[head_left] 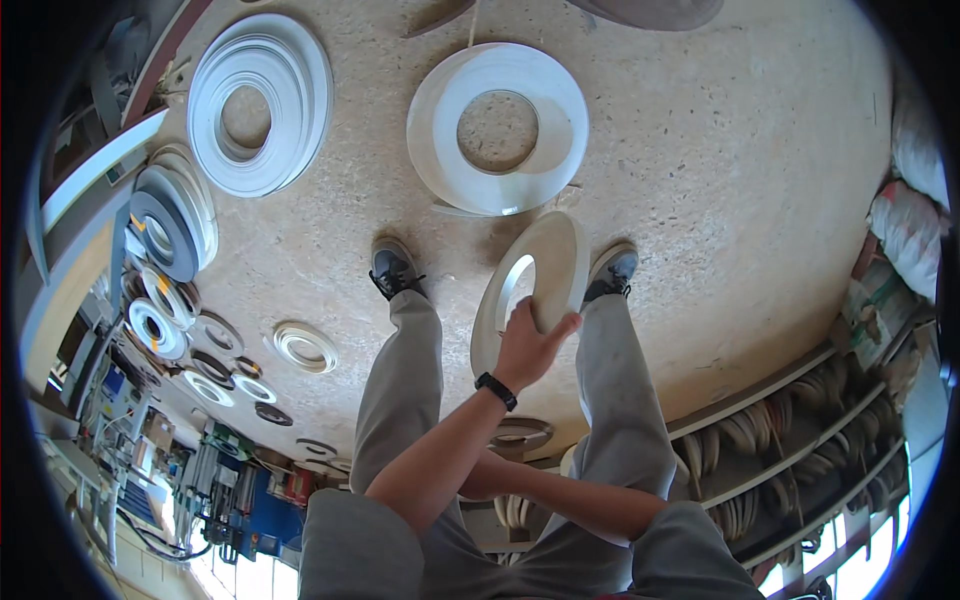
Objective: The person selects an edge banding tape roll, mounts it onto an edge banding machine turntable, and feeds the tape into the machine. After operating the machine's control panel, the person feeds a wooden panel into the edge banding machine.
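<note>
My left hand (535,346), a dark watch on its wrist, is closed on a beige coil of edge banding (566,262). Its fingers reach into the coil's hole and the thumb lies over the outer side. The coil is tilted between my legs. My right forearm (585,500) crosses beneath the left one; the right hand's fingers are hidden behind it. Just beyond the held coil, a large white coil (434,130) lies on the floor, with a loose strip end at its near edge.
A stack of white coils (300,130) lies at the far left. Several smaller coils (305,347) are spread along the left. Racks full of coils (760,425) stand at the lower right. Stuffed pale sacks (908,232) sit by the right edge. My shoes (394,265) flank the held coil.
</note>
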`<state>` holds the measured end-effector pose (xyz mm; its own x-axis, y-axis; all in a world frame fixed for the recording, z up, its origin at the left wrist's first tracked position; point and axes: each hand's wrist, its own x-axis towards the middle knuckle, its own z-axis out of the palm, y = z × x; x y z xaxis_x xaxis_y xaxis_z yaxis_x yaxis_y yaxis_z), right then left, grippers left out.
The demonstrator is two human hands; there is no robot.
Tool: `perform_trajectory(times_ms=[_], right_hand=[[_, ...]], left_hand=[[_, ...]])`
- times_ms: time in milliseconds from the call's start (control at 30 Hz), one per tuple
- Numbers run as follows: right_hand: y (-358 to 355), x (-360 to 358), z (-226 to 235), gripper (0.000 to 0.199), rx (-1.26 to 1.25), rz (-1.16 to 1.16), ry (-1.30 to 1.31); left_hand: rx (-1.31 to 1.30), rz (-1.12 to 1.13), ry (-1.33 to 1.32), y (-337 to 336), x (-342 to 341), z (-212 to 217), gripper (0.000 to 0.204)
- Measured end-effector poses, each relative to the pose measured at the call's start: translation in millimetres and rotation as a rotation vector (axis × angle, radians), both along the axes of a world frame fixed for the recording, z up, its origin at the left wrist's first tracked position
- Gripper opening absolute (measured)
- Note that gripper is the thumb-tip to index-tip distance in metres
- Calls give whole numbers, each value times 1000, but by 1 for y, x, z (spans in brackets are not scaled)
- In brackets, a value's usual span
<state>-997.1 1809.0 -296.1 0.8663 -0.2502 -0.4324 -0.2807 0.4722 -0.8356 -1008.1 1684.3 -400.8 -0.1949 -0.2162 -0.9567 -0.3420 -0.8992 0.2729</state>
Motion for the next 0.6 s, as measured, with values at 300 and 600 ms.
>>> perform_trajectory(times_ms=[300,600], right_hand=[[4,-1,-13,16,131,-135,-61],[11,9,-21,20,198,-31,-54]], left_hand=[[-97,-228,-54,11,2,3,94],[-277,-300,-142,12,14,11,90]])
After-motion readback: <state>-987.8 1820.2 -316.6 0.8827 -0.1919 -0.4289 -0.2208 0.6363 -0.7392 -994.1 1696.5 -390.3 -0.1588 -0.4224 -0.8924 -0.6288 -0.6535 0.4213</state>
